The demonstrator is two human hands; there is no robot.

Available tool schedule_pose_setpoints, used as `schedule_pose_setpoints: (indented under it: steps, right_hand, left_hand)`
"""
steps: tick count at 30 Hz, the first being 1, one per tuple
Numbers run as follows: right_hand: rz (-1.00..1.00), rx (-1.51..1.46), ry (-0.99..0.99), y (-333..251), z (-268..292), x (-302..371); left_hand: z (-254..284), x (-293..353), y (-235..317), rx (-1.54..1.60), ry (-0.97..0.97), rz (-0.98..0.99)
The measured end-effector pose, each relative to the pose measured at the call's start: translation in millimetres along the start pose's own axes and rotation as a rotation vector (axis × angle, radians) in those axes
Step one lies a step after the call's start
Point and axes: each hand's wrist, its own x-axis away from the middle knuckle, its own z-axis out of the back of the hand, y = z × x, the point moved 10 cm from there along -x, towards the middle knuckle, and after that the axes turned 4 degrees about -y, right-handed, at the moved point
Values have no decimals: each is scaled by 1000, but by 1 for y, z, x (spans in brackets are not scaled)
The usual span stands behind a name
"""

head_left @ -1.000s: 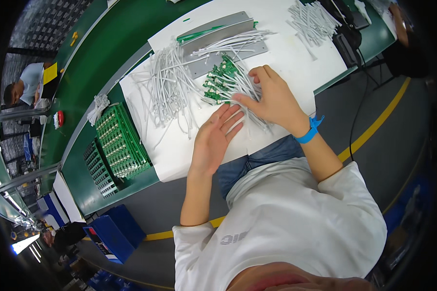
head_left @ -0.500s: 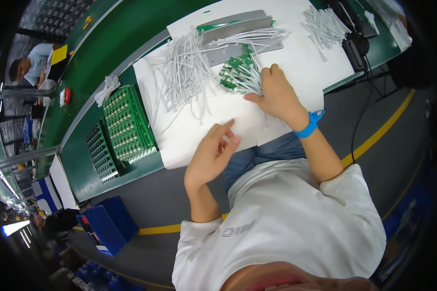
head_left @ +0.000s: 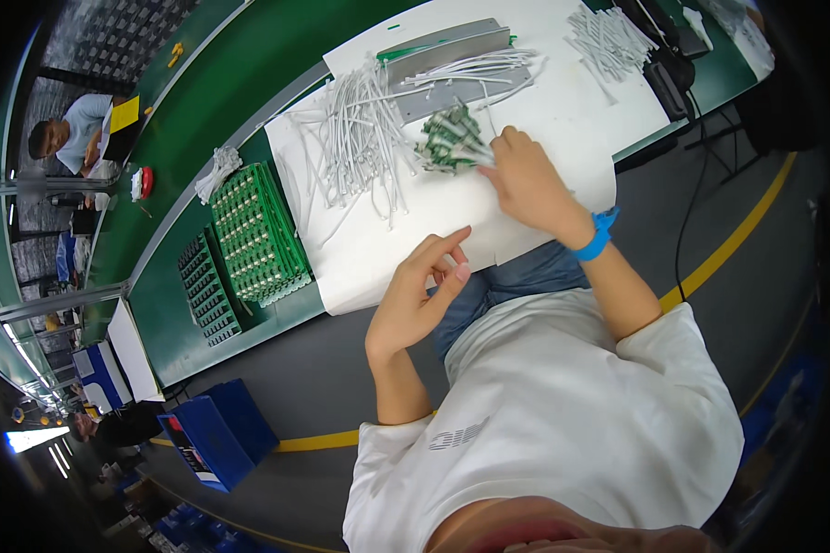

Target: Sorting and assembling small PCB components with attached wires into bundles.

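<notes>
My right hand (head_left: 530, 180), with a blue strap at its wrist, is closed on a bundle of white cables with small green circuit boards (head_left: 452, 140) at their ends. The bundle is smeared by motion, and the gripped part is mostly hidden by my fingers. My left hand (head_left: 417, 293) hovers over the near edge of the white sheet (head_left: 526, 235), fingers loosely bent and apart, holding nothing. Loose white cables (head_left: 364, 129) lie left of the bundle. Behind it, a grey metal fixture (head_left: 447, 60) carries more white cables (head_left: 480, 66) across it.
Green circuit board panels (head_left: 256, 230) are stacked left of the sheet, beside a panel with black parts (head_left: 207, 286). More white cables (head_left: 609, 44) lie at far right near a black device (head_left: 666, 88). A blue bin (head_left: 219, 433) stands on the floor. Another person (head_left: 74, 134) sits at far left.
My right hand has closed in on the cables and shifts the green-ended bundle slightly. My left hand has moved a little to the right; the whole view has also shifted slightly.
</notes>
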Motion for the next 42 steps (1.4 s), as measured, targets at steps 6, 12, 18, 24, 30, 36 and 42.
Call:
schedule_pose_setpoints:
  steps: [6, 12, 18, 24, 30, 36, 42]
  right_hand:
    - [-69, -742, -57, 25, 47, 0]
    - [-133, -1443, -112, 34, 41, -4]
    - [-299, -1733, -421, 10, 23, 22]
    - [89, -1138, -592, -16, -9, 19]
    - [-49, -976, -564, 10, 4, 39]
    - [-208, -1344, -454, 47, 56, -2]
    - [-476, -1285, 141, 221, 165, -84]
  left_hand:
    - [17, -8, -13, 328, 198, 42]
    - [10, -51, -1, 256, 189, 22]
    - [-11, -120, 9, 458, 70, -173]
    - [-10, -127, -40, 919, 110, -45]
    - [-33, -143, -21, 1015, 141, -94]
    - [-7, -133, 37, 591, 70, -198]
    - [5, -87, 28, 77, 218, -59]
